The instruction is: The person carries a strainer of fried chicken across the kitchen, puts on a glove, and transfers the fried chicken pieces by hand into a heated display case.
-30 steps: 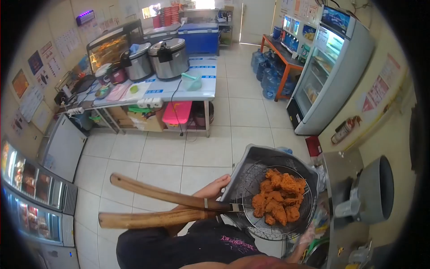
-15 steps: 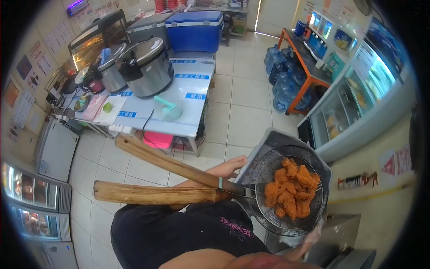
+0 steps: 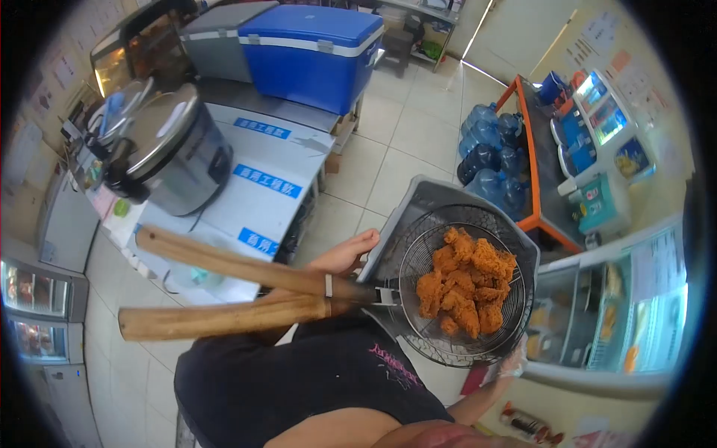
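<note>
A grey plastic tub [image 3: 429, 193] is carried in front of my body. My left hand [image 3: 345, 254] grips its left side, thumb along the rim and the other fingers mostly hidden. At the lower right edge, my right hand [image 3: 511, 364], in what looks like a clear plastic glove, holds the tub; its fingers are partly hidden. Inside the tub rests a round wire strainer [image 3: 411, 257] heaped with fried chicken pieces [image 3: 469, 280]. Under it shows a second, darker wire strainer [image 3: 437, 357]. Two long wooden handles [image 3: 216, 255] stick out leftward above my left forearm.
A steel table [image 3: 272, 157] with a large pot [image 3: 175, 153] and a blue cooler [image 3: 314, 56] stands ahead left. Water bottles [image 3: 489, 149] sit beside an orange-framed table [image 3: 529, 164]. A glass-door refrigerator [image 3: 612, 313] is close on the right.
My view and body have turned and moved forward. The steel table, water bottles and refrigerator are nearer. The tub, strainers and chicken travel along in my hands.
</note>
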`<state>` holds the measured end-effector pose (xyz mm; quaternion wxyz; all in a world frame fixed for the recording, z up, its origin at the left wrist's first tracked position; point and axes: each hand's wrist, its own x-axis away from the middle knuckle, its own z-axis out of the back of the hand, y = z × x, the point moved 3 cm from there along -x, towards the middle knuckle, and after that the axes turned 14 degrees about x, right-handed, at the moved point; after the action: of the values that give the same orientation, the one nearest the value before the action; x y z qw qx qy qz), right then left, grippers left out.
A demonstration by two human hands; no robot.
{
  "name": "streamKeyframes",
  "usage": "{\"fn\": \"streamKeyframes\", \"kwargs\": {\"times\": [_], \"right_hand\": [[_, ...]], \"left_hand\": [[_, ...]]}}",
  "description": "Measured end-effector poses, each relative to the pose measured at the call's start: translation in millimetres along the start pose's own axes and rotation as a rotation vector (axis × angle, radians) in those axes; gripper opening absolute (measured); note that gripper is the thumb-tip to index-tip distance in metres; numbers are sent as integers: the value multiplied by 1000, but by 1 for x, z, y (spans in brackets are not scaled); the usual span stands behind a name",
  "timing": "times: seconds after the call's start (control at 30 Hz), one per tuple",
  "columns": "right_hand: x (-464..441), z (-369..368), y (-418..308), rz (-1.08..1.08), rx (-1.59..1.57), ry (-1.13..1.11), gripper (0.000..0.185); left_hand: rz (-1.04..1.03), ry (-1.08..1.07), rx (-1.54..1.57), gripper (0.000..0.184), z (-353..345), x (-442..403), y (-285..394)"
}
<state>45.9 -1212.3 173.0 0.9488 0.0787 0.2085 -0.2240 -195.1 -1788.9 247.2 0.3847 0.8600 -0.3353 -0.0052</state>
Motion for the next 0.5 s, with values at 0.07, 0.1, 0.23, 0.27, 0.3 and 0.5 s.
{"fn": "streamKeyframes", "kwargs": {"times": [0.07,0.1,0.23,0.27,0.3,0.5], "right_hand": [[-77,55,-50,-405,-548,-167,54],[-93,34,-18,-224,-468,-100,58],[-232,72,-114,-830,-1235,-57,59],[-266,66,-121,-926,-1266,-89,61],[-295,31,-86,-821,-1051,-194,64],[-550,-82,-96,-437,-512,-267,52]], "left_hand": [[-58,-31,23,39,-29,-74,35],[-32,-34,-25,38,-49,-101,57],[14,-202,-152,27,-82,-243,121],[29,-210,-186,27,-88,-277,135],[20,-197,-197,27,-87,-312,147],[-47,-118,-97,28,-78,-487,215]]}}
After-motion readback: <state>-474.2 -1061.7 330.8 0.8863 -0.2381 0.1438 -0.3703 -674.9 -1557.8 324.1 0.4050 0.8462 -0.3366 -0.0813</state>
